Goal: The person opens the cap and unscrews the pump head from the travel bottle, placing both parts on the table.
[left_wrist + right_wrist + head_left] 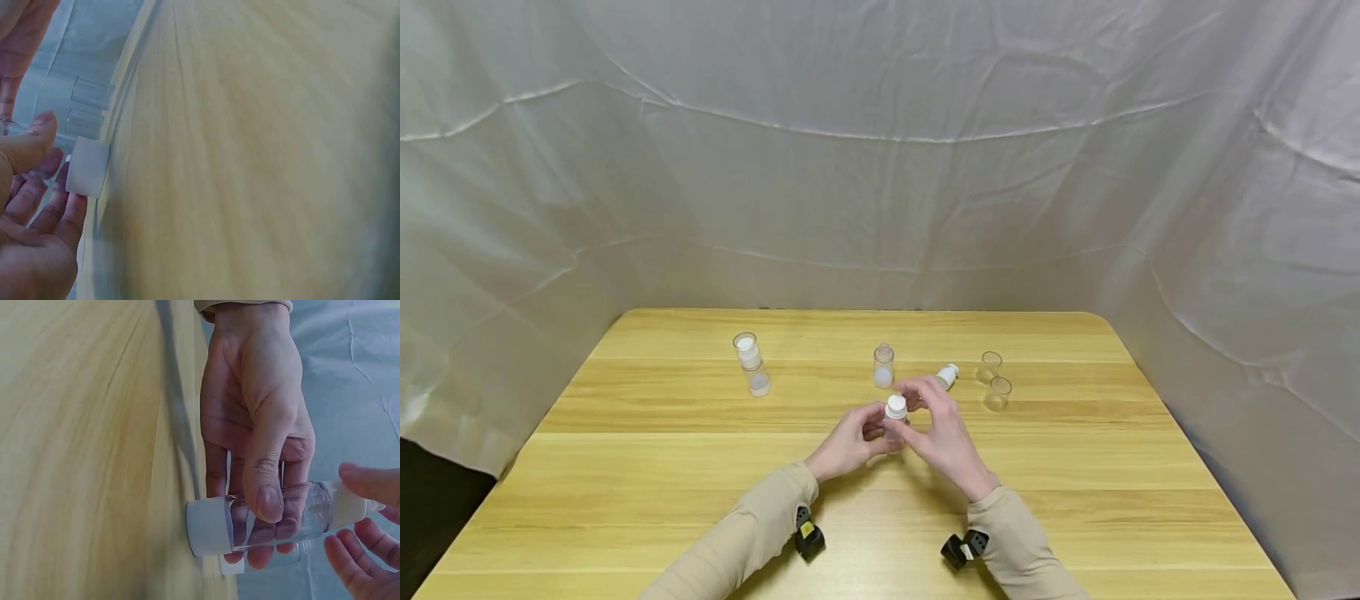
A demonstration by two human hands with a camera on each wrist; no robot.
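A clear bottle with a white base (209,527) and a white pump top (896,406) stands upright between my two hands, low over the table's middle. My left hand (847,442) grips its clear body (300,534), with the thumb on one side and fingers on the other. With thumb and fingertips, my right hand (942,429) pinches the white collar (347,503) at the top. Just beyond the right hand's fingers, a white pump piece (948,376) lies tilted on the table. Behind the held bottle is another clear bottle (883,367) with a bare neck.
To the left stands a bottle (750,363) with a white top under a clear cap. Two clear caps (998,394) stand close together on the right. The wooden table (647,500) is bordered by a grey curtain (865,200) at the back and sides.
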